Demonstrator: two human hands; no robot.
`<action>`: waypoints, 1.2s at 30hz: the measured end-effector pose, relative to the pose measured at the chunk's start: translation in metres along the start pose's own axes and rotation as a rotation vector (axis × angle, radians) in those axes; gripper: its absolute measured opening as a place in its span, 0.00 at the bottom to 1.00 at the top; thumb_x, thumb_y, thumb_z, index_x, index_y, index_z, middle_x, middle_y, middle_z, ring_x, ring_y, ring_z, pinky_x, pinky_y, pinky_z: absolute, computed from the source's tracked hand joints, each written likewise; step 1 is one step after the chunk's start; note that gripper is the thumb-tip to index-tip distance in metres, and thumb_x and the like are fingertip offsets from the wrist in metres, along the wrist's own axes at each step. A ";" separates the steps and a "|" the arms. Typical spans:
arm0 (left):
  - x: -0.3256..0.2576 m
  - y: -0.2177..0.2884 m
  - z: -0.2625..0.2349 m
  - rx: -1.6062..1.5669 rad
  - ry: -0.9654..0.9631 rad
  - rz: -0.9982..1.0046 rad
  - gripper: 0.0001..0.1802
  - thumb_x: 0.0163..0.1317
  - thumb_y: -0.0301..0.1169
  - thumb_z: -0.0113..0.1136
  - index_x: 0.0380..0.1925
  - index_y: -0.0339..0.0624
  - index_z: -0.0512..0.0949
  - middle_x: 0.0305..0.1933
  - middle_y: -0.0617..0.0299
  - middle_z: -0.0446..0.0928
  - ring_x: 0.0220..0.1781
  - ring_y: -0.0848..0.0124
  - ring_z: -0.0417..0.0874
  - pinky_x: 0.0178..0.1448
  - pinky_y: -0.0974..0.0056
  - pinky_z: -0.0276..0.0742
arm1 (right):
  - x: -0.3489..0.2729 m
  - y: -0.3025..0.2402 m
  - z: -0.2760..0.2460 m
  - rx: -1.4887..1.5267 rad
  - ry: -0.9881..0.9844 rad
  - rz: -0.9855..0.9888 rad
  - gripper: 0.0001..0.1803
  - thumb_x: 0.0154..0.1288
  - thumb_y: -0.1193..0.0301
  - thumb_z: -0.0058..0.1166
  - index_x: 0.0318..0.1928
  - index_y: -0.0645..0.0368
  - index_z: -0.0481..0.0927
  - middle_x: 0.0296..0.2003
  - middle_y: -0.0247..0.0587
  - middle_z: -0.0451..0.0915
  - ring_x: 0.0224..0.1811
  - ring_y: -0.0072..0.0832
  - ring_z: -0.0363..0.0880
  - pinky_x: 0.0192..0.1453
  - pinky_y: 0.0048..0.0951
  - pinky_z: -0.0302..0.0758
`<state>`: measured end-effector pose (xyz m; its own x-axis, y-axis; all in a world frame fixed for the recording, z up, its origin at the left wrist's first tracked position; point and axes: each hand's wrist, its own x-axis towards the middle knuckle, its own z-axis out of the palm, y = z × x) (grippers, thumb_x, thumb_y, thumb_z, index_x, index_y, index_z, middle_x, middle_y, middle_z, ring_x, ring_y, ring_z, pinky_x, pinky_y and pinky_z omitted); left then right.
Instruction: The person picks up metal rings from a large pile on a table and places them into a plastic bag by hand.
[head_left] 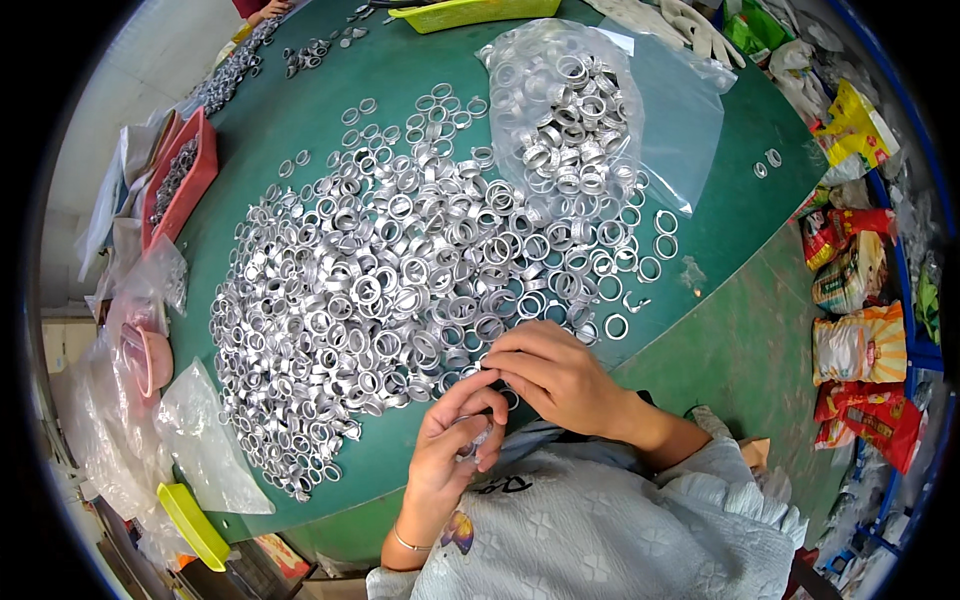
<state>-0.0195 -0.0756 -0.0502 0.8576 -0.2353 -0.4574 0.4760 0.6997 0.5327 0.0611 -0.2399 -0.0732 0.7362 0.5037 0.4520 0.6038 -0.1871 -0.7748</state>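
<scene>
Both of my hands meet at the near edge of a wide heap of silver metal rings [370, 285] on a green table. My left hand [450, 440] is curled, with silver metal rings [478, 437] partly showing between its fingers and palm; how many cannot be made out. Bent over from the right, my right hand [565, 380] has its fingertips pressed together at my left index fingertip. Whatever sits in that pinch is hidden by the fingers. Beyond the heap lies a clear plastic bag [510, 110] partly filled with more rings.
A red bin [190, 190] of small metal parts stands at the left edge, above a pink basket [150, 360]. Yellow-green trays lie at the far edge [470, 12] and lower left [192, 525]. White gloves [700, 30] rest at the back. Another person's hand [270, 10] shows far left.
</scene>
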 end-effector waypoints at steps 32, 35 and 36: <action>-0.002 0.000 -0.003 -0.032 -0.007 0.009 0.23 0.57 0.17 0.42 0.55 0.35 0.69 0.34 0.58 0.70 0.22 0.77 0.66 0.20 0.74 0.63 | 0.008 0.030 -0.062 -0.433 0.472 0.192 0.07 0.52 0.82 0.56 0.34 0.64 0.81 0.33 0.43 0.79 0.37 0.37 0.74 0.44 0.34 0.70; 0.001 0.000 0.000 -0.033 -0.016 -0.003 0.23 0.57 0.17 0.41 0.55 0.35 0.69 0.34 0.58 0.70 0.22 0.77 0.67 0.20 0.74 0.63 | 0.003 0.046 -0.092 -0.634 0.373 0.283 0.09 0.51 0.81 0.57 0.35 0.60 0.81 0.36 0.38 0.76 0.41 0.37 0.71 0.45 0.34 0.66; 0.002 0.000 0.000 -0.032 -0.019 -0.005 0.23 0.57 0.17 0.41 0.55 0.34 0.69 0.34 0.58 0.70 0.22 0.76 0.67 0.20 0.74 0.63 | 0.002 0.052 -0.095 -0.671 0.328 0.277 0.10 0.50 0.81 0.58 0.35 0.59 0.81 0.37 0.37 0.76 0.42 0.36 0.71 0.46 0.34 0.65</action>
<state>-0.0180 -0.0764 -0.0508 0.8591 -0.2513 -0.4458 0.4738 0.7200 0.5071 0.1233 -0.3284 -0.0707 0.8760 0.1103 0.4696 0.3640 -0.7899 -0.4935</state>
